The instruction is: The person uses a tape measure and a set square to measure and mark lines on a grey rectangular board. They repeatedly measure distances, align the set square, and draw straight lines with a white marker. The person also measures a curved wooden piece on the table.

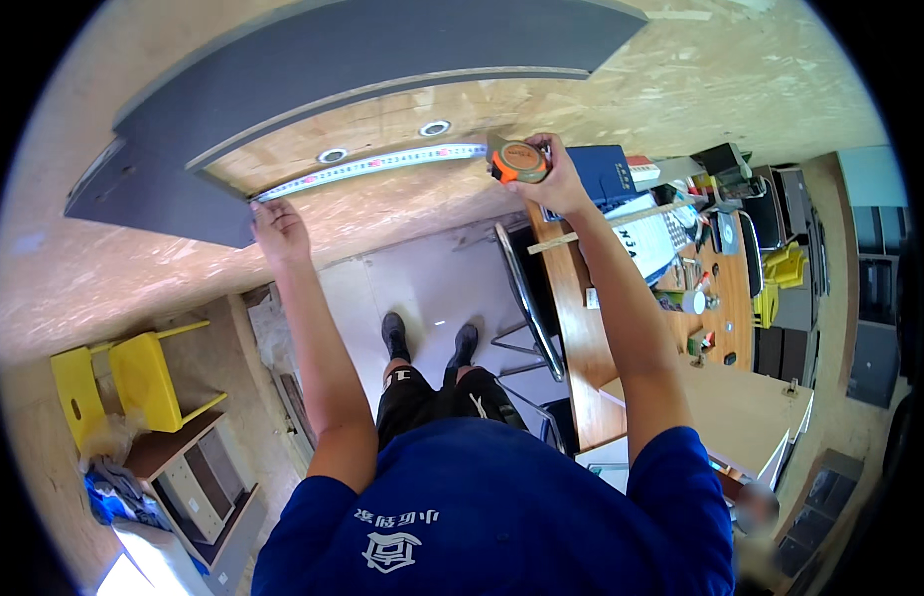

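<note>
My right hand (559,181) grips the tape measure (521,159), which has an orange and grey case. Its white blade (372,164) runs out leftward in a gentle curve along the chipboard wall. At the far end of the blade, my left hand (281,230) pinches the tip against the lower inner edge of a dark grey board (194,189). That board joins a long grey panel (382,60) across the top, and the two form a corner. Two round metal-rimmed fittings (333,156) (435,128) sit in the wall just above the blade.
On the right stands a wooden table (591,368) with a blue folder (601,171), papers, a wooden strip (621,224) and small items. A chair (526,298) is beside it. Yellow stools (149,377) and an open cabinet (204,482) are at lower left.
</note>
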The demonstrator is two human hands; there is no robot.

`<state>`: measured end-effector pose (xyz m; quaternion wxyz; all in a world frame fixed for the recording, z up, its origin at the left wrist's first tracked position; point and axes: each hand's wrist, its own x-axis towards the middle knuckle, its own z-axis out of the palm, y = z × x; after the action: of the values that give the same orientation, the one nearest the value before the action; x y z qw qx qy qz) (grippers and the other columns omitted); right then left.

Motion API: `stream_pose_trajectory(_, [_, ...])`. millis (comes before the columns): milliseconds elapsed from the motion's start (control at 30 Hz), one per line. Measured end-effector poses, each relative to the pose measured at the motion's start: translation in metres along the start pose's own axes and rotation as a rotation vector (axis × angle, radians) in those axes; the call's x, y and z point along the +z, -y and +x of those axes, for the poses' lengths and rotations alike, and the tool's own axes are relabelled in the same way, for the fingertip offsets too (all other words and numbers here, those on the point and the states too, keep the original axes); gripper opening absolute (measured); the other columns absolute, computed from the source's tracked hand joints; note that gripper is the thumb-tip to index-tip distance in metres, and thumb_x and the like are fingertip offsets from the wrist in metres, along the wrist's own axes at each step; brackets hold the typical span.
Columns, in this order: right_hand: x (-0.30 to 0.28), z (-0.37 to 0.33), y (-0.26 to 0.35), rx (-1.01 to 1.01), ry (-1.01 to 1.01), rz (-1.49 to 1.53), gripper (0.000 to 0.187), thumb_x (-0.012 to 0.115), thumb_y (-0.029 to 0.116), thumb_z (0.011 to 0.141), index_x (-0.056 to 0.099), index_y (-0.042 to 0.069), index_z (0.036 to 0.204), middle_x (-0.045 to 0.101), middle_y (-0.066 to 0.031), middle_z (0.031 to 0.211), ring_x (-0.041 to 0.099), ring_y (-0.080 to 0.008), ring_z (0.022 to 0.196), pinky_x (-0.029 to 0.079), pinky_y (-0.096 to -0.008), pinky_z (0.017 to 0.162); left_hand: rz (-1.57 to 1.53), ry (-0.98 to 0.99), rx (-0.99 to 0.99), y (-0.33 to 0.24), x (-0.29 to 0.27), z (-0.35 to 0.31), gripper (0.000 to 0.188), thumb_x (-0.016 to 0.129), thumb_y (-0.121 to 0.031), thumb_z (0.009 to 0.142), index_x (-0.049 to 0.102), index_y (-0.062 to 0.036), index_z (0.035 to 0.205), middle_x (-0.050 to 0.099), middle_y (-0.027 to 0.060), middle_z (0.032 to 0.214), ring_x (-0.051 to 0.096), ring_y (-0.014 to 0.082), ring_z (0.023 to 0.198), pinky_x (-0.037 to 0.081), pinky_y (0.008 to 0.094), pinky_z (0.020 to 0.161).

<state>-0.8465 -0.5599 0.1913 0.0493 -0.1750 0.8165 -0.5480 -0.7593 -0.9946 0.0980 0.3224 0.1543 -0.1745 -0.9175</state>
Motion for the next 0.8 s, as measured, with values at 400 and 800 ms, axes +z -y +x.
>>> stream_pose_trajectory(400, [-0.009,0.024,-0.011,-0.004,0.001,0.105,0.078,0.094,0.014,0.064,0.043,0.004,0.122,0.064,-0.0102,0.111,0.064,-0.0148,0.104,0.052,-0.03,0.092,-0.048,0.007,-0.002,-0.011,-0.017,0.029,0.018,0.058,-0.016,0.103,0.062,-0.001,0.095,0.067,0.0044,0.085,0.063,0.0096,0.076,0.057,0.0212,0.076])
stream_pose_trajectory(800, [-0.011,0.026,-0.022,-0.009,0.008,0.208,0.082,0.095,0.015,0.061,0.045,0.004,0.126,0.063,-0.0107,0.117,0.062,-0.0165,0.111,0.05,-0.0322,0.098,0.086,-0.084,0.093,-0.004,0.002,0.012,0.019,0.061,-0.023,0.102,0.061,-0.007,0.092,0.063,-0.0006,0.081,0.062,0.0071,0.072,0.043,0.0145,0.05])
